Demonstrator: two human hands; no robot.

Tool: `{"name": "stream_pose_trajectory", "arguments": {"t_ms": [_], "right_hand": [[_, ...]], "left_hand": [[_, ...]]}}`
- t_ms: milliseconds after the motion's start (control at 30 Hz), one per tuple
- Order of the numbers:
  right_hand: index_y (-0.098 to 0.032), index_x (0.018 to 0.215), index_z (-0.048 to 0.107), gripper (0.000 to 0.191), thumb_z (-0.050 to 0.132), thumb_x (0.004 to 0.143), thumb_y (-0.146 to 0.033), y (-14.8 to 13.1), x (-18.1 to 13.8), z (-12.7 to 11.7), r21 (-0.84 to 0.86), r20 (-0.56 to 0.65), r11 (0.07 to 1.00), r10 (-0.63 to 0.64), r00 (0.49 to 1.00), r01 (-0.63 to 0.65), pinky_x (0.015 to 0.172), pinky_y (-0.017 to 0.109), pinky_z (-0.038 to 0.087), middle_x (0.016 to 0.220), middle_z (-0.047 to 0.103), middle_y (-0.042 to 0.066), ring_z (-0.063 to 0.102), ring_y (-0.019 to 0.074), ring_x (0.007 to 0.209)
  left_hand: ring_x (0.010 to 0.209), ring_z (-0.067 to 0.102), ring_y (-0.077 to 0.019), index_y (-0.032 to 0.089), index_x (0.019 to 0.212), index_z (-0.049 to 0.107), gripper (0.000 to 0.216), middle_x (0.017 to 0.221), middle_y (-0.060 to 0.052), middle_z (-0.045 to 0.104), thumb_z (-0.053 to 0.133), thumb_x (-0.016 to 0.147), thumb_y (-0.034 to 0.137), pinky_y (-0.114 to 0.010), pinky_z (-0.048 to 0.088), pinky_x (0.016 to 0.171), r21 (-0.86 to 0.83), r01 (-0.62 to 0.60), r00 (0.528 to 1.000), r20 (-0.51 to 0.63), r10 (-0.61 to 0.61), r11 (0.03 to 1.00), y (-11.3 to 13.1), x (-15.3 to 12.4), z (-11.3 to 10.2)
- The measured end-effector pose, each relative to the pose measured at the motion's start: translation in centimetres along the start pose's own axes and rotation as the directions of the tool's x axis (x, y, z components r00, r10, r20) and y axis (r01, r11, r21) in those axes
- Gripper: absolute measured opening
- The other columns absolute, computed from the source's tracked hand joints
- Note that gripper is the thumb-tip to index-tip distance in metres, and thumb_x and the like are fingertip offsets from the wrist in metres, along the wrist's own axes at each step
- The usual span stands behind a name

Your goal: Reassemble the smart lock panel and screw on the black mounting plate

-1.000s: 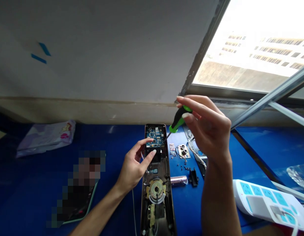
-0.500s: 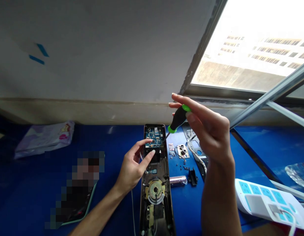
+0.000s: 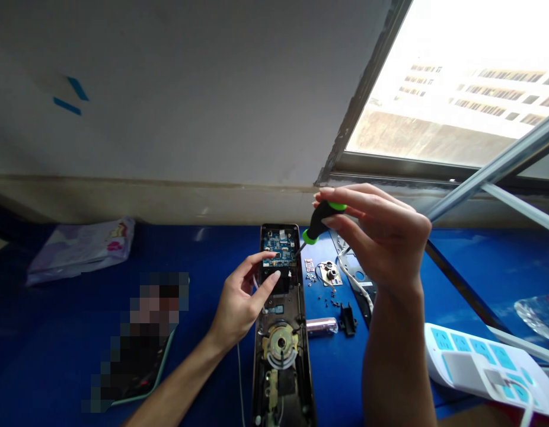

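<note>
A green-and-black screwdriver [image 3: 318,222] is in my right hand [image 3: 372,231], thumb and fingers closed round the top of its handle. The tool slants down to the left, its tip at the right edge of a blue circuit board [image 3: 281,243]; the exact contact point is too small to make out. That board sits in the top of a long dark housing [image 3: 294,308]. My left hand [image 3: 245,290] steadies it, index fingertip on the board and thumb by its lower edge; the other fingers are partly hidden. Further down the housing is a round metal part [image 3: 281,344].
Right of the housing lie loose screws [image 3: 332,302], a small camera-like module [image 3: 330,273], a pink cylinder [image 3: 322,326], a black bracket [image 3: 348,320] and a panel with a white cable [image 3: 361,290]. A power strip [image 3: 492,367] is at right, a phone [image 3: 141,367] at left.
My right hand has tipped over and lowered slightly, its fingers drawing closer together round the handle's top. My left hand and the housing stay in place.
</note>
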State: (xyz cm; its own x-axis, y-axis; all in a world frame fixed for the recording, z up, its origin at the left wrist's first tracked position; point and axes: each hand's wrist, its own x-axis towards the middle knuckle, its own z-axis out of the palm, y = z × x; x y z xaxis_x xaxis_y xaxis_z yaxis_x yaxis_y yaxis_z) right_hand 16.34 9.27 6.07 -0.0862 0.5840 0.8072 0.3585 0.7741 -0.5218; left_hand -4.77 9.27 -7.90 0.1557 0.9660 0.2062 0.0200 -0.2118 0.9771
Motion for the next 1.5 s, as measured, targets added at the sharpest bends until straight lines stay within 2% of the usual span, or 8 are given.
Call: {"name": "stream_pose_trajectory", "arguments": {"t_ms": [100,267,467,667,867,1067,1333,1500], "right_hand": [[-0.041,0.119,0.082,0.039,0.090,0.083,-0.026,0.1,0.1,-0.1,-0.148,-0.068,0.988,-0.043,0.997,0.033,0.072,0.038,0.065,0.091,0.072,0.000,0.069,0.0197,0.085],[-0.037,0.138,0.073,0.040,0.058,0.105,-0.020,-0.3,0.1,-0.3,0.005,0.095,0.998,0.063,0.994,-0.063,0.103,0.055,0.064,0.127,0.078,0.004,0.074,0.0282,0.119],[-0.040,0.116,0.083,0.046,0.095,0.076,-0.019,0.1,0.0,-0.3,-0.075,-0.038,0.997,-0.037,0.999,0.034,0.071,0.038,0.066,0.092,0.072,-0.001,0.070,0.0193,0.085],[-0.036,0.140,0.071,0.045,0.065,0.101,-0.015,-0.6,-0.1,-0.4,0.104,0.166,0.988,0.100,0.981,-0.118,0.097,0.051,0.068,0.134,0.076,0.004,0.074,0.0275,0.123],[-0.035,0.115,0.084,0.041,0.093,0.079,-0.017,-0.3,-0.1,-0.6,-0.061,0.024,0.998,0.036,0.999,-0.034,0.068,0.039,0.068,0.092,0.071,0.001,0.070,0.0194,0.082],[-0.035,0.143,0.069,0.051,0.069,0.097,-0.011,-0.9,-0.4,-1.1,0.107,0.200,0.979,0.152,0.968,-0.176,0.098,0.049,0.068,0.136,0.075,0.004,0.074,0.0269,0.122],[-0.030,0.112,0.082,0.037,0.094,0.078,-0.020,-0.7,0.0,-1.0,-0.126,0.080,0.991,0.058,0.995,-0.048,0.069,0.036,0.066,0.093,0.071,0.000,0.071,0.0181,0.083],[-0.032,0.131,0.074,0.048,0.084,0.087,-0.014,-1.3,-0.3,-1.6,-0.049,0.113,0.994,0.106,0.988,-0.101,0.083,0.042,0.070,0.123,0.078,0.003,0.077,0.0230,0.104]], "left_hand": [[0.101,0.075,-0.0225,0.021,0.122,0.073,0.035,0.116,-0.007,0.079,0.077,0.091,0.040,-0.032,0.060,0.088,-0.003,0.002,1.000,0.003,-0.002,1.000,-0.1,0.0,0.0],[0.099,0.075,-0.0208,0.022,0.122,0.073,0.035,0.115,-0.006,0.079,0.077,0.092,0.039,-0.031,0.060,0.087,-0.003,0.005,1.000,0.009,-0.005,1.000,-0.2,-0.1,0.0],[0.100,0.074,-0.0214,0.021,0.123,0.073,0.036,0.117,-0.007,0.079,0.076,0.092,0.039,-0.031,0.059,0.087,0.004,0.001,1.000,0.003,-0.001,1.000,-0.2,-0.1,0.0],[0.096,0.074,-0.0206,0.022,0.121,0.074,0.035,0.114,-0.006,0.079,0.077,0.091,0.039,-0.032,0.060,0.086,0.015,0.004,1.000,0.000,-0.004,1.000,0.1,0.0,0.0],[0.104,0.075,-0.0228,0.023,0.124,0.072,0.037,0.119,-0.007,0.078,0.077,0.092,0.041,-0.032,0.060,0.089,-0.009,0.018,1.000,0.006,-0.018,1.000,-0.4,-0.1,0.0],[0.100,0.074,-0.0216,0.022,0.124,0.073,0.037,0.117,-0.007,0.078,0.077,0.092,0.041,-0.031,0.060,0.086,0.014,0.005,1.000,0.000,-0.005,1.000,-0.4,-0.1,-0.1],[0.103,0.076,-0.0234,0.022,0.122,0.073,0.036,0.117,-0.008,0.079,0.077,0.091,0.040,-0.033,0.061,0.090,0.024,-0.009,1.000,-0.009,0.009,1.000,0.1,-0.2,0.0],[0.105,0.076,-0.0235,0.023,0.122,0.074,0.035,0.118,-0.007,0.080,0.078,0.091,0.037,-0.034,0.062,0.093,0.018,-0.027,1.000,0.001,0.027,0.999,0.3,-0.3,0.0]]}}
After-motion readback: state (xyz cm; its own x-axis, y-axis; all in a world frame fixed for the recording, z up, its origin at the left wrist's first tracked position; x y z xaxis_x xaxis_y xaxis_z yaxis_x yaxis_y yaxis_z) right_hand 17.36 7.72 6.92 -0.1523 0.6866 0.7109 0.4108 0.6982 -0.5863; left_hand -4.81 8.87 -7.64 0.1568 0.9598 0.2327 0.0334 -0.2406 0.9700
